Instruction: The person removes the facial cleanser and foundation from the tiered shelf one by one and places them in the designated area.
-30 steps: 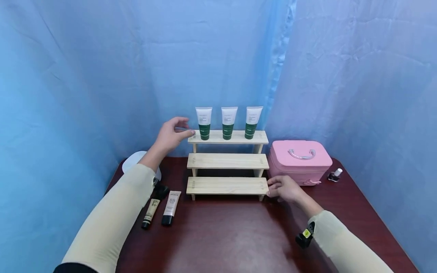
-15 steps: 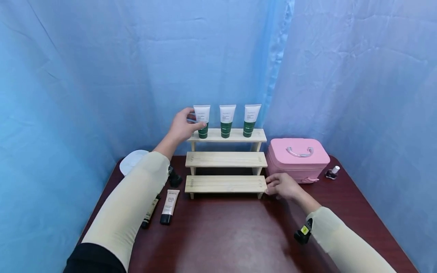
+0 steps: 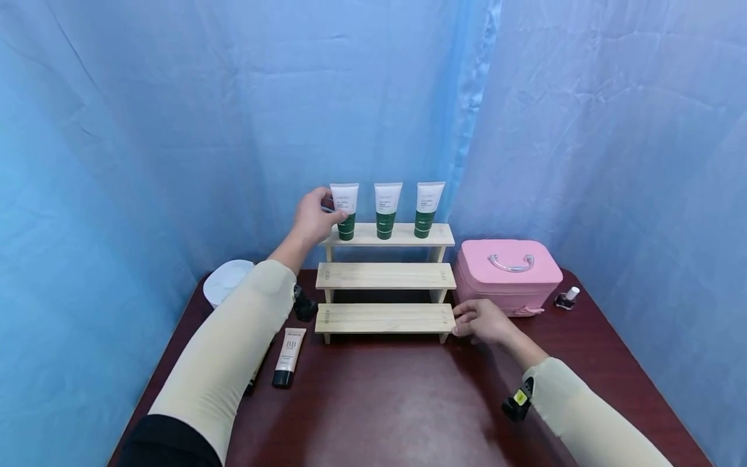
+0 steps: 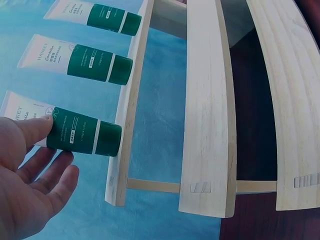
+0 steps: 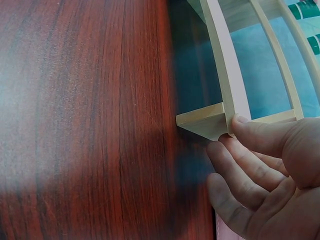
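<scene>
A three-step wooden display stand [image 3: 385, 276] sits on the dark red table [image 3: 373, 402]. Three white and green squeeze tubes stand cap-down along its top step: a left one [image 4: 82, 131], a middle one [image 3: 386, 207] and a right one [image 3: 428, 207]. My left hand [image 3: 312, 219] pinches the left tube, thumb across its front and fingers behind. That tube's cap is at the top board, near its left end. My right hand [image 3: 484, 321] grips the right end of the bottom step, thumb [image 5: 260, 134] on the board and fingertips under its edge.
A pink case [image 3: 509, 275] stands right of the stand, with a nail polish bottle [image 3: 567, 298] beyond it. At left lie a BB cream tube [image 3: 288, 357] and another tube, mostly hidden by my sleeve. A white round container [image 3: 226, 280] is at the back left; blue curtains [image 3: 262, 117] hang behind.
My left hand has moved right from beside the stand's top step and taken hold of the left squeeze tube. My right hand stays at the bottom step.
</scene>
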Motion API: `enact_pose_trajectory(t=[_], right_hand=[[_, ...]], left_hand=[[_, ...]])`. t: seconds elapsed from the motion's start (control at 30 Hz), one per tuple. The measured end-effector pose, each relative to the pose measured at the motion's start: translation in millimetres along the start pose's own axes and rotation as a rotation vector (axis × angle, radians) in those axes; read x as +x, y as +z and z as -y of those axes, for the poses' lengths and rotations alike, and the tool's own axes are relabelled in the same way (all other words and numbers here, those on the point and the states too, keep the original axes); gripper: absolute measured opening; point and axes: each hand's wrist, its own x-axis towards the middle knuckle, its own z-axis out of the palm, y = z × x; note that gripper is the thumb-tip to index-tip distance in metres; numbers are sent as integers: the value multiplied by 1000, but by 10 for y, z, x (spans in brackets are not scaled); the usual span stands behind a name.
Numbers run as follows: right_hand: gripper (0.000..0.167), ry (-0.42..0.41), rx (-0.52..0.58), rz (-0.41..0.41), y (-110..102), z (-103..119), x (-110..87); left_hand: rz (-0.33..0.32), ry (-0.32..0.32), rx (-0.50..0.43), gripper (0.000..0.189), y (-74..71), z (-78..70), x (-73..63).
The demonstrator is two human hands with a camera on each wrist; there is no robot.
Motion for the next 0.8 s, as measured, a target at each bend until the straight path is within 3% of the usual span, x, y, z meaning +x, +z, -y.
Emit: enact_pose_trajectory(t=[0.2, 0.4, 0.63, 0.8], right_hand=[[45, 12, 3, 12, 66, -17, -7], [46, 7, 5, 21, 61, -4, -8], [47, 3, 19, 20, -6, -26, 20], [48, -5, 17, 24, -23, -21, 24]], left_hand=[[-17, -24, -17, 26, -21, 65, -51], [-16, -21, -51, 30, -106, 96, -185], [53, -41, -177, 40, -273, 136, -518], [103, -50, -208, 45, -387, 285, -846]])
